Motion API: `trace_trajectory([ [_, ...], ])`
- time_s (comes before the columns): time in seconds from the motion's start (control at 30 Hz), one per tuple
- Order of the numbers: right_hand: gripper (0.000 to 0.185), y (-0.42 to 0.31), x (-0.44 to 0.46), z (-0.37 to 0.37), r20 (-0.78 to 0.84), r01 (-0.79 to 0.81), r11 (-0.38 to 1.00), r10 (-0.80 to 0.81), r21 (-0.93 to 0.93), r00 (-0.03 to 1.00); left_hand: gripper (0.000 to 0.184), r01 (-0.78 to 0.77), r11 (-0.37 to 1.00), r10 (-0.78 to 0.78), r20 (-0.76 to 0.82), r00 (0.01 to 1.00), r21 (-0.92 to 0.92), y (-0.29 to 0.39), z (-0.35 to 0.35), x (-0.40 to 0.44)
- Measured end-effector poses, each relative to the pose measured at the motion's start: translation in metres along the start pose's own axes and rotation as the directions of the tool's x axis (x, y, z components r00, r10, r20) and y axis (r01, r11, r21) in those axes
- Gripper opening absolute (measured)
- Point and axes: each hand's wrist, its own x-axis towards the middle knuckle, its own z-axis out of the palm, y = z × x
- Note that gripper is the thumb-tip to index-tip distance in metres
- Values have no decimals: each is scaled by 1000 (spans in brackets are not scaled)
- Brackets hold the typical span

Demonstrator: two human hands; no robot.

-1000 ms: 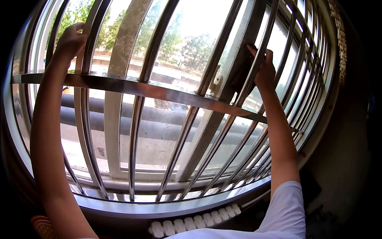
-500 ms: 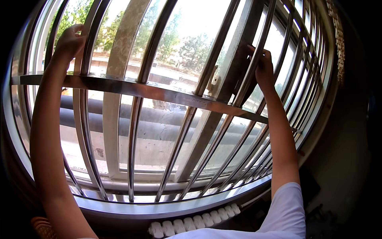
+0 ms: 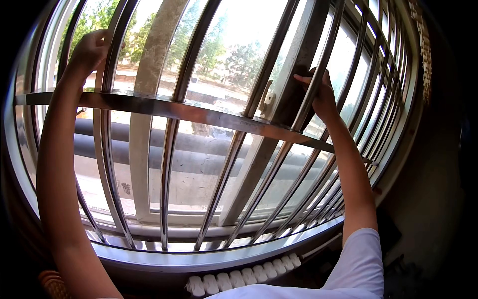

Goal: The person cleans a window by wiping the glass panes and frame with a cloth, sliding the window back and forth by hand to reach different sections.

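My left hand point(image 3: 90, 52) is raised at the upper left, behind the steel bars. Its fingers curl against a pale upright window frame strip point(image 3: 99, 74); their tips are partly hidden by a bar point(image 3: 115, 50), so what they grip is unclear. On the right, my right hand point(image 3: 322, 94) reaches between bars, with one finger stretched left toward the dark upright edge of the window sash point(image 3: 294, 84). No object shows in it, though a bar point(image 3: 318, 74) crosses in front. A small window latch point(image 3: 269, 98) sits on the sash, left of this hand.
A flat steel crossbar point(image 3: 209, 117) runs across the upright bars below both hands. Thick grey pipes point(image 3: 117, 149) pass outside the glass. Below the sill point(image 3: 164, 259) stands a white radiator point(image 3: 244, 278). Trees point(image 3: 244, 62) show outside.
My right hand has moved slightly down and left, and one finger now stretches out past the bar. My left hand stays nearly in place.
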Motion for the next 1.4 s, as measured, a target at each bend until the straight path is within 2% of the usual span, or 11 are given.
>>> trace_trajectory([
  [0.13,45,9,-3,-14,116,-72,996,79,-60,990,42,-70,991,75,44,996,-112,14,2,-7],
  [0.37,40,-10,-13,17,-143,-129,992,130,14,981,54,-112,993,118,165,979,-45,15,6,-12],
  [0.47,48,-15,-31,4,97,-103,995,103,-7,990,57,-84,992,105,237,966,-98,13,3,-7],
  [0.57,48,-5,-7,2,-122,-106,968,136,228,983,60,-93,994,103,185,977,-65,12,7,-6],
  [0.67,55,-1,0,18,-270,-75,993,96,87,958,61,-110,992,119,183,976,-54,12,6,-8],
  [0.77,61,-11,-32,15,26,-131,989,130,69,991,65,-144,990,143,146,979,-5,13,8,-8],
  [1.03,37,8,11,16,-190,-114,977,149,182,970,67,-147,989,142,140,980,26,16,7,-6],
  [1.17,58,-7,-25,1,122,95,995,-96,15,988,69,-133,991,133,128,983,-7,9,11,-7],
  [1.27,60,5,-10,-9,172,-81,985,55,149,984,73,-166,986,169,96,981,-31,7,13,-3],
  [1.33,44,1,14,0,-175,-114,968,155,224,972,74,-164,986,165,103,981,-18,4,14,-3],
  [1.4,43,-1,18,10,-140,-159,977,179,146,974,73,-160,985,166,95,981,-72,4,13,-3],
])
